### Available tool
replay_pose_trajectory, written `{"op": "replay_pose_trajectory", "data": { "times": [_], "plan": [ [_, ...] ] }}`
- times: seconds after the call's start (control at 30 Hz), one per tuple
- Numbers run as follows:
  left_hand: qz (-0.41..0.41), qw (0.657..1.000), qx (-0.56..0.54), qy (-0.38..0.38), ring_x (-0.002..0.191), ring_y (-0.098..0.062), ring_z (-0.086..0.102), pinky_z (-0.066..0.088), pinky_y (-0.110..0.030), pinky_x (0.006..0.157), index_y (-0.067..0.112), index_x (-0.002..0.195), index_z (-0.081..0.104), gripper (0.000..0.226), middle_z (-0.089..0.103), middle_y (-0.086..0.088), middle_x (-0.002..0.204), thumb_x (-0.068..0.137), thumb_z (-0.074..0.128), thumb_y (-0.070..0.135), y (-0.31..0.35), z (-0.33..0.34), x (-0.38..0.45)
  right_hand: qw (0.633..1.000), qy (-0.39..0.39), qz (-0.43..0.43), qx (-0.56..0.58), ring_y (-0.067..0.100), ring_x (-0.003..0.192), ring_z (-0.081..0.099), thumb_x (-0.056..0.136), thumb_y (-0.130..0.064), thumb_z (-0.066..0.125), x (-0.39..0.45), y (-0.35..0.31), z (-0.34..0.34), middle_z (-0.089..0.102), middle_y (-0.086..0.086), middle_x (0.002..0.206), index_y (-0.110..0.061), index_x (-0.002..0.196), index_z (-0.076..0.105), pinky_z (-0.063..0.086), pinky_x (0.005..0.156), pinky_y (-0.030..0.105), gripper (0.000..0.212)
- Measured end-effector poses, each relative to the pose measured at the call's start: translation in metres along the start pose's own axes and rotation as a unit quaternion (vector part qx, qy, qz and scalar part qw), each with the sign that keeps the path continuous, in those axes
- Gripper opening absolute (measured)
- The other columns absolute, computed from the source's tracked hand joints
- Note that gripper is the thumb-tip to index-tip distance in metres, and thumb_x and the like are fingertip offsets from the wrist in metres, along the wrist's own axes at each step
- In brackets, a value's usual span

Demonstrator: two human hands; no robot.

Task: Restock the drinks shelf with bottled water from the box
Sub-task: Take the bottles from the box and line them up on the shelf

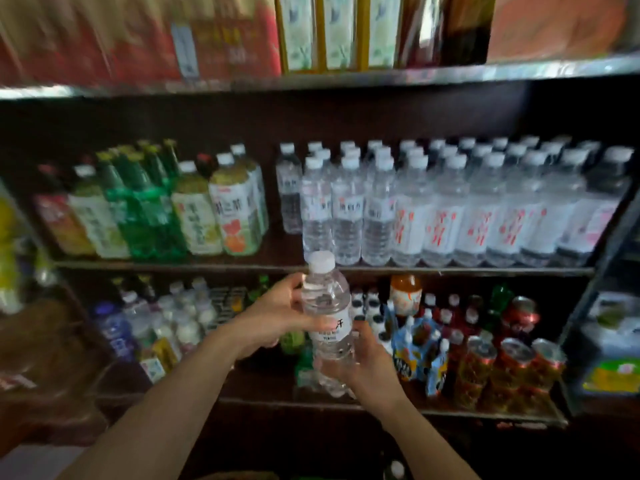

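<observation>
I hold a clear water bottle (327,317) with a white cap and white label upright in front of the shelves. My left hand (273,317) grips its upper body from the left. Around its lower part, from the right and below, curls my right hand (363,365). The bottle's cap sits just below the edge of the middle shelf (450,270). On that shelf stand several rows of matching water bottles (450,209), with a gap (273,244) to their left beside the tea bottles. The box is not in view.
Green and yellow tea bottles (194,209) fill the left of the middle shelf. The lower shelf holds small bottles, drink pouches (415,351) and red cans (509,362). Cartons (339,29) stand on the top shelf. A dark upright (595,271) bounds the shelves on the right.
</observation>
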State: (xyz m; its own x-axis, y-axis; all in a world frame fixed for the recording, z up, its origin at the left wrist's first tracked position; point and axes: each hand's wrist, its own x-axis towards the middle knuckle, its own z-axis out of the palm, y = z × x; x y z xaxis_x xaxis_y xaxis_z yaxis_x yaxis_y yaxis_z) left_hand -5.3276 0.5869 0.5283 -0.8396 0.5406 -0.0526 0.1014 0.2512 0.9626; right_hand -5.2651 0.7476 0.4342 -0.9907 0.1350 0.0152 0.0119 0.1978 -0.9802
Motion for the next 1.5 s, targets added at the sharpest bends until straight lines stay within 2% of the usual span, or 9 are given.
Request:
{"op": "replay_pose_trajectory", "data": {
  "times": [0.17,0.4,0.5,0.6,0.73,0.83,0.93,1.17,1.5],
  "plan": [
    [0.017,0.999,0.016,0.049,0.110,-0.018,0.064,0.052,-0.042,0.095,0.016,0.125,0.054,0.065,0.064,-0.003,0.123,0.068,0.085,0.017,0.057,-0.056,0.006,0.997,0.018,-0.040,-0.064,-0.002,0.084,0.060,0.063,-0.041,0.084,0.039,-0.074,0.020,0.066,-0.016,0.098,-0.035,0.108,0.058,0.049,0.066,0.016,0.052],
    [0.020,0.990,0.064,0.121,0.097,-0.013,0.070,0.055,-0.032,0.085,0.020,0.106,0.067,0.048,0.074,0.006,0.102,0.061,0.084,0.020,0.054,-0.130,0.056,0.993,0.060,-0.032,-0.091,0.006,0.082,0.066,0.059,-0.041,0.080,0.125,-0.095,0.080,0.071,-0.013,0.093,-0.034,0.114,0.062,0.058,0.073,0.033,0.058],
    [0.018,0.984,0.069,0.163,0.098,-0.010,0.068,0.054,-0.033,0.090,0.018,0.114,0.062,0.052,0.072,0.004,0.105,0.067,0.084,0.013,0.034,-0.148,0.084,0.991,0.093,-0.022,-0.098,0.004,0.079,0.065,0.069,-0.034,0.078,0.158,-0.092,0.103,0.070,-0.013,0.088,-0.032,0.115,0.062,0.057,0.070,0.029,0.048],
    [0.052,0.980,0.077,0.175,0.096,0.007,0.060,0.051,-0.015,0.083,0.016,0.125,0.053,0.057,0.065,0.010,0.111,0.075,0.078,0.008,0.026,-0.158,0.112,0.979,0.145,-0.031,-0.140,0.008,0.082,0.064,0.074,-0.041,0.075,0.185,-0.089,0.120,0.066,-0.010,0.097,-0.034,0.119,0.058,0.056,0.069,0.028,0.049],
    [0.086,0.975,0.102,0.179,0.110,-0.005,0.060,0.048,-0.034,0.100,0.019,0.130,0.051,0.057,0.064,0.010,0.117,0.079,0.074,0.011,0.017,-0.164,0.143,0.958,0.194,-0.022,-0.209,0.019,0.101,0.062,0.081,-0.047,0.069,0.204,-0.088,0.127,0.053,0.000,0.125,-0.024,0.138,0.044,0.053,0.081,0.031,0.065],
    [0.108,0.967,0.133,0.188,0.109,-0.005,0.058,0.047,-0.025,0.095,0.021,0.125,0.052,0.047,0.062,0.011,0.115,0.083,0.070,0.013,0.017,-0.161,0.154,0.957,0.231,-0.035,-0.169,0.023,0.108,0.059,0.086,-0.033,0.068,0.207,-0.087,0.138,0.051,0.004,0.128,-0.013,0.133,0.045,0.049,0.082,0.030,0.055],
    [0.128,0.958,0.153,0.207,0.107,-0.004,0.056,0.041,-0.012,0.084,0.022,0.124,0.051,0.044,0.060,0.011,0.115,0.085,0.068,0.012,0.019,-0.158,0.162,0.953,0.260,-0.048,-0.151,0.022,0.092,0.059,0.090,-0.013,0.060,0.209,-0.081,0.148,0.048,0.006,0.124,-0.007,0.121,0.049,0.047,0.069,0.029,0.033],
    [0.101,0.967,0.124,0.200,0.111,-0.012,0.057,0.048,-0.040,0.099,0.022,0.132,0.044,0.054,0.057,0.015,0.109,0.085,0.068,0.015,0.016,-0.156,0.192,0.965,0.240,-0.050,-0.096,0.015,0.097,0.056,0.093,-0.007,0.052,0.221,-0.069,0.149,0.055,0.001,0.109,-0.011,0.117,0.045,0.044,0.079,0.023,0.025],
    [0.102,0.962,0.137,0.212,0.121,-0.014,0.054,0.045,-0.043,0.103,0.023,0.139,0.038,0.057,0.055,0.008,0.130,0.089,0.063,0.022,0.011,-0.156,0.217,0.972,0.209,-0.022,-0.109,0.027,0.118,0.050,0.091,-0.008,0.053,0.240,-0.074,0.144,0.049,0.013,0.129,-0.005,0.133,0.034,0.045,0.097,0.038,0.046]
  ]
}}
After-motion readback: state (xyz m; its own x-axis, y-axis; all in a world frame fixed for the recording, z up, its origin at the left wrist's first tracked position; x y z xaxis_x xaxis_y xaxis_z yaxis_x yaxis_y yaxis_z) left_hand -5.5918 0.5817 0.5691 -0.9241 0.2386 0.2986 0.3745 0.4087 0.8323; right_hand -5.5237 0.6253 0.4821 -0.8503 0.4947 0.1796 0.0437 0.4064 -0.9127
